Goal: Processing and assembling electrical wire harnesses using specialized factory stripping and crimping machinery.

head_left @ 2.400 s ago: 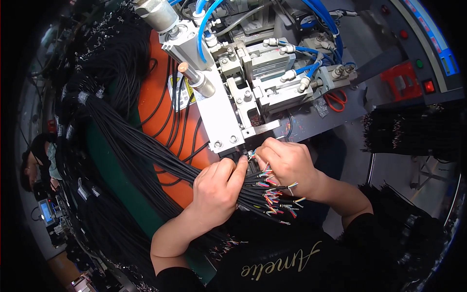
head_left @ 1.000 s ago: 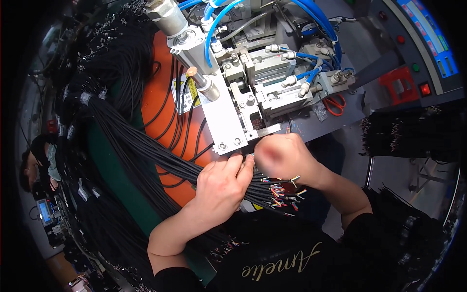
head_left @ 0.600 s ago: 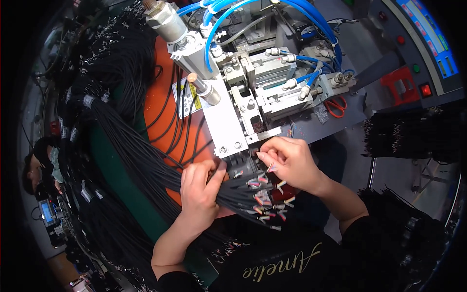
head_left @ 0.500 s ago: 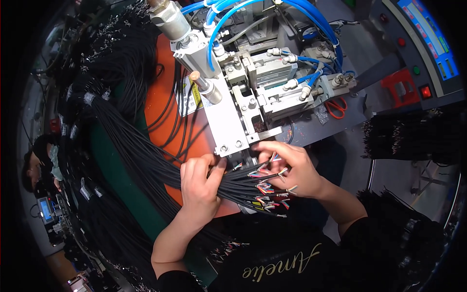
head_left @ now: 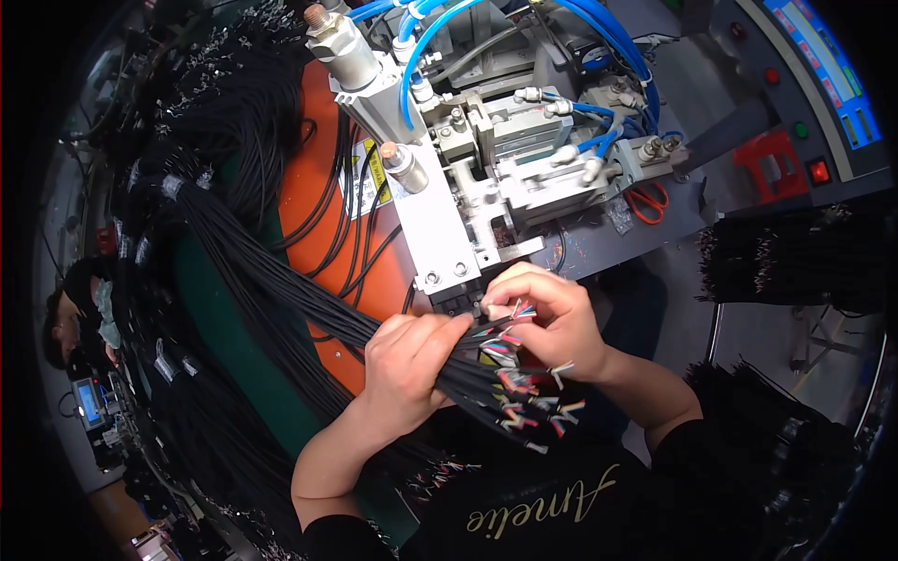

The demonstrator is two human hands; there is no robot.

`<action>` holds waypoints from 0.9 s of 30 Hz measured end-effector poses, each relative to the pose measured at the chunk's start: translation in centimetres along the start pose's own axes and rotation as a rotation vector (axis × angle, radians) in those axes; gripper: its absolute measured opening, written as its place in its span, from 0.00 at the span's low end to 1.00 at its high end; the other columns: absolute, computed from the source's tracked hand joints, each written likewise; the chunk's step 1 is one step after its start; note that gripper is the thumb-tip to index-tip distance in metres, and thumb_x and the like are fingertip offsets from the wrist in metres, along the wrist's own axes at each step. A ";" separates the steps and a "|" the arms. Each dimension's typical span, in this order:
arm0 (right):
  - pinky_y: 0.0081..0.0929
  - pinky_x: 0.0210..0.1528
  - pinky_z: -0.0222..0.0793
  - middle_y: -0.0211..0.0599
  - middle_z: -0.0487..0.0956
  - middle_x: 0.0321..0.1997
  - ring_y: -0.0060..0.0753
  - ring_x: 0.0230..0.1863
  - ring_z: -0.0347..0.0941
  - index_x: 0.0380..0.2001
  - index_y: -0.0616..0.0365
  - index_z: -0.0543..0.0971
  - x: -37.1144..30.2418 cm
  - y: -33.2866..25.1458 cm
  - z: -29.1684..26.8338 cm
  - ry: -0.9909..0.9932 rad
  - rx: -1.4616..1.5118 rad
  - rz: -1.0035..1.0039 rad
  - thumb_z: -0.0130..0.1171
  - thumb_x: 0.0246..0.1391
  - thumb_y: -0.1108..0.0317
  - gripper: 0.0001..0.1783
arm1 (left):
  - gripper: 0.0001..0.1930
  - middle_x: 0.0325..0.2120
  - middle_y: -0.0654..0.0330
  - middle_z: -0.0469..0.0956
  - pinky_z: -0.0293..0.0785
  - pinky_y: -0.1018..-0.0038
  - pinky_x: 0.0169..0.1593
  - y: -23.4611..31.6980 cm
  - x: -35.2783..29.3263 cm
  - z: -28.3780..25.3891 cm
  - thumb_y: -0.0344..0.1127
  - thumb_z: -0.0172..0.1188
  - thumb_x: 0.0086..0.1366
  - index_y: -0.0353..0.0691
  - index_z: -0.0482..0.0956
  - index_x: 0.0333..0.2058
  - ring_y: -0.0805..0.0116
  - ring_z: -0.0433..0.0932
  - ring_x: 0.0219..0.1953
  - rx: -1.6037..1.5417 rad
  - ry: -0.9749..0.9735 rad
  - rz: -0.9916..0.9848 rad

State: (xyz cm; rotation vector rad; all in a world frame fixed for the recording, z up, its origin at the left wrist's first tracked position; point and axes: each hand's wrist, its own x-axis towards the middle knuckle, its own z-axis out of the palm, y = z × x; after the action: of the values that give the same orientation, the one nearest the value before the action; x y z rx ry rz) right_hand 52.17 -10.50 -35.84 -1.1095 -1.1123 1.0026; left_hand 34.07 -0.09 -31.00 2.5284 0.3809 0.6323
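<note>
A thick bundle of black cables [head_left: 281, 280] runs down from the upper left to my two hands. Wrapped round it near the cut ends is my left hand [head_left: 407, 367], its thumb and forefinger pressed together at the top. Stripped, multicoloured wire ends [head_left: 514, 379] fan out past it. My right hand [head_left: 559, 323] is closed at the fingertips beside the uppermost wire ends, just below the machine's front edge; it appears to pinch a single cable end. The white and metal pneumatic machine [head_left: 440, 220] stands directly beyond both hands.
Blue air hoses [head_left: 645, 65] arch over the machine. Red-handled scissors [head_left: 645, 205] lie on the grey plate to its right. A control panel with a screen [head_left: 832, 75] is at the far right. More black cables [head_left: 234, 122] heap on the left, others hang at right [head_left: 795, 262].
My left hand has shifted slightly right and down with the bundle, and the wire ends have spread lower. My right hand's fingers have drawn back from the machine and closed. Machine parts have moved slightly.
</note>
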 end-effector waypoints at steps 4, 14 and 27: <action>0.14 0.34 0.69 0.38 0.76 0.44 0.17 0.39 0.73 0.46 0.67 0.77 -0.3 -2.6 0.6 -0.005 0.257 0.203 0.58 0.56 0.82 0.13 | 0.23 0.25 0.58 0.77 0.68 0.67 0.32 0.0 -0.5 -0.5 0.36 0.68 0.47 0.33 0.78 0.43 0.58 0.77 0.26 0.022 -0.054 -0.035; 0.13 0.26 0.62 0.31 0.75 0.35 0.14 0.27 0.70 0.47 0.67 0.75 0.1 -1.6 0.5 0.045 0.494 0.325 0.54 0.62 0.76 0.10 | 0.22 0.29 0.57 0.79 0.68 0.70 0.31 0.0 0.3 0.1 0.34 0.66 0.48 0.32 0.78 0.43 0.61 0.76 0.25 0.069 -0.010 0.077; 0.13 0.28 0.64 0.30 0.78 0.31 0.13 0.27 0.72 0.45 0.65 0.76 0.2 -2.4 0.8 0.063 0.424 0.431 0.54 0.60 0.75 0.10 | 0.16 0.22 0.60 0.75 0.62 0.70 0.26 0.5 0.5 0.4 0.32 0.66 0.48 0.34 0.78 0.37 0.64 0.75 0.22 0.097 0.008 0.044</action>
State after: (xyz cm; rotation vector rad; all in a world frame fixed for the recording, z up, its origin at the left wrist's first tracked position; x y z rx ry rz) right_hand 51.52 -10.57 -33.40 -1.0389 -0.5747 1.4502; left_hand 34.79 -0.51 -30.89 2.6339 0.3688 0.6554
